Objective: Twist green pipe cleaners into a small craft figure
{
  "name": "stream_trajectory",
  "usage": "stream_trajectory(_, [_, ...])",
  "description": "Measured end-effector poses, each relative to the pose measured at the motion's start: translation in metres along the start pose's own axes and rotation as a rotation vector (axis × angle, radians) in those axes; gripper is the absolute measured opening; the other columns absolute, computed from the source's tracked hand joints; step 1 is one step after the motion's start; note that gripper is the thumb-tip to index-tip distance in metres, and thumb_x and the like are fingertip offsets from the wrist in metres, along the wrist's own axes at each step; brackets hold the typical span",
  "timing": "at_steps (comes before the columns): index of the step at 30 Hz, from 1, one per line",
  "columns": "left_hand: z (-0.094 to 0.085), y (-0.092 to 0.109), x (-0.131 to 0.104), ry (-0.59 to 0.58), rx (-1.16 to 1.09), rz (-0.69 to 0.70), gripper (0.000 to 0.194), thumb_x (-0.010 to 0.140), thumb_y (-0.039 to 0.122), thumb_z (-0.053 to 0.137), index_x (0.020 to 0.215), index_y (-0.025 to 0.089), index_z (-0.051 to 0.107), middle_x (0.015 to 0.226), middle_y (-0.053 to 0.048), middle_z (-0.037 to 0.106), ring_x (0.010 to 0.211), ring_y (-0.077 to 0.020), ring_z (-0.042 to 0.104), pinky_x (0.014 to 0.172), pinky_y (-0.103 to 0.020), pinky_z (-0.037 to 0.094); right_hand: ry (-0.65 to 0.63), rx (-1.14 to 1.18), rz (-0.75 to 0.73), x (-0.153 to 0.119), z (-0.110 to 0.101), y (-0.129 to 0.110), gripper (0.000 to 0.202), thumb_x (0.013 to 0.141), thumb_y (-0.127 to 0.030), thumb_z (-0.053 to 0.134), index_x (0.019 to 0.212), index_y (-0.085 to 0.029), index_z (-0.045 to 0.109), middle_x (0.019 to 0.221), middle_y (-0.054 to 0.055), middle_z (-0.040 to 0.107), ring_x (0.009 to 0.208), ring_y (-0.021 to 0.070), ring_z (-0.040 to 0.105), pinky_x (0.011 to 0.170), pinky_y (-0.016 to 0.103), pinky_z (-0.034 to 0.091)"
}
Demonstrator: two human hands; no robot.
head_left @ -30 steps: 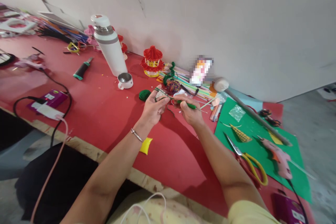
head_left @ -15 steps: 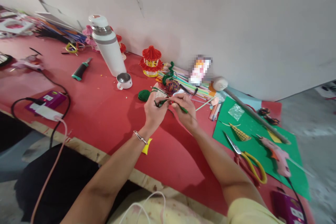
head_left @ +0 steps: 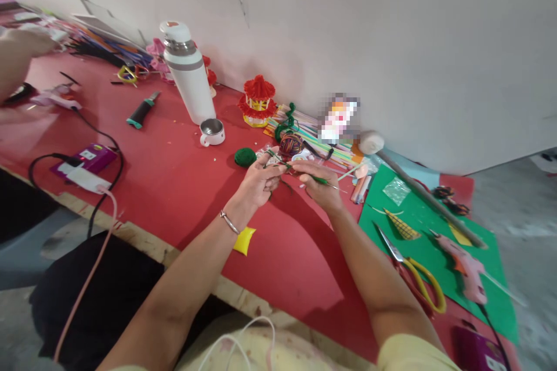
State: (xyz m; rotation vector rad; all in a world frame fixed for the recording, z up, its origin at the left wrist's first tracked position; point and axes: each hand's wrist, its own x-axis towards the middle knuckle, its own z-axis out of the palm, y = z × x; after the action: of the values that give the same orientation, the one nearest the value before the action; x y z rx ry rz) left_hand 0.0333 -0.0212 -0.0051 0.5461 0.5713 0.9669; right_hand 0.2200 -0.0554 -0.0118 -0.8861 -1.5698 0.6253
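My left hand (head_left: pixel 257 182), with a bracelet at its wrist, is closed on green yarn (head_left: pixel 273 154) that loops over its raised index finger. My right hand (head_left: pixel 321 190) pinches a crochet hook (head_left: pixel 321 180) with a green grip; its thin metal end sticks out to the right. The hook's tip meets the yarn between both hands' fingertips, and the small stitches there are too fine to make out. Just left of my fingers lies a green yarn ball (head_left: pixel 245 157). A multicoloured yarn ball (head_left: pixel 290 144) sits behind my hands.
A white thermos (head_left: pixel 191 84) and its cup (head_left: pixel 212 131) stand left of a red paper lantern (head_left: pixel 258 101). Scissors (head_left: pixel 420 284) and a pink glue gun (head_left: pixel 465 266) lie at right on a green sheet (head_left: pixel 391 185). Another person's arm (head_left: pixel 20 61) reaches in at far left.
The view has shifted slightly, moving the scene to the right. My right hand has turned, with the hook now pointing more sideways. Another person's arm has come in at the far left.
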Motion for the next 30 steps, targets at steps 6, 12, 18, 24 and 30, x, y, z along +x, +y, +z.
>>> stream_trajectory(6, [0.004, 0.005, -0.003, 0.018, 0.031, -0.013, 0.075, 0.059, 0.013, 0.093, 0.129, 0.021, 0.067, 0.059, 0.012, 0.052, 0.04, 0.0005, 0.027, 0.044, -0.017, 0.013, -0.13, 0.015, 0.043, 0.007, -0.015, -0.007, 0.026, 0.091, -0.052, 0.081, 0.11, -0.034, 0.087, 0.117, 0.005, 0.087, 0.113, 0.0257, 0.082, 0.106, 0.043, 0.064])
stream_trajectory(12, [0.001, 0.007, -0.003, -0.034, 0.025, -0.014, 0.07, 0.062, 0.012, 0.09, 0.128, 0.022, 0.069, 0.062, 0.011, 0.053, 0.041, 0.0007, 0.026, 0.044, -0.017, 0.014, -0.167, 0.052, 0.073, 0.007, -0.022, -0.006, 0.029, 0.09, -0.053, 0.081, 0.112, -0.035, 0.086, 0.12, 0.005, 0.086, 0.116, 0.0272, 0.082, 0.108, 0.046, 0.063])
stream_trajectory(18, [0.002, 0.011, -0.004, -0.041, 0.044, -0.003, 0.069, 0.062, 0.012, 0.088, 0.128, 0.021, 0.069, 0.06, 0.012, 0.049, 0.042, 0.0002, 0.026, 0.043, -0.016, 0.014, -0.218, 0.034, 0.036, 0.007, -0.028, -0.008, 0.026, 0.094, -0.044, 0.08, 0.119, -0.037, 0.084, 0.124, 0.002, 0.085, 0.119, 0.0253, 0.081, 0.109, 0.042, 0.063])
stream_trajectory(24, [0.004, 0.012, -0.006, -0.033, 0.071, 0.001, 0.072, 0.061, 0.012, 0.085, 0.13, 0.021, 0.069, 0.059, 0.013, 0.046, 0.041, -0.0003, 0.027, 0.043, -0.016, 0.015, -0.294, -0.04, 0.011, 0.011, -0.034, -0.016, 0.026, 0.093, -0.038, 0.081, 0.119, -0.036, 0.084, 0.128, 0.003, 0.084, 0.119, 0.024, 0.08, 0.107, 0.039, 0.063])
stream_trajectory(30, [0.005, 0.014, -0.006, -0.028, 0.101, 0.002, 0.077, 0.059, 0.011, 0.082, 0.134, 0.019, 0.067, 0.061, 0.013, 0.052, 0.04, 0.0002, 0.028, 0.043, -0.016, 0.016, -0.304, -0.031, 0.035, 0.012, -0.034, -0.027, 0.023, 0.092, -0.037, 0.083, 0.115, -0.034, 0.086, 0.122, 0.004, 0.086, 0.114, 0.0231, 0.082, 0.105, 0.037, 0.063])
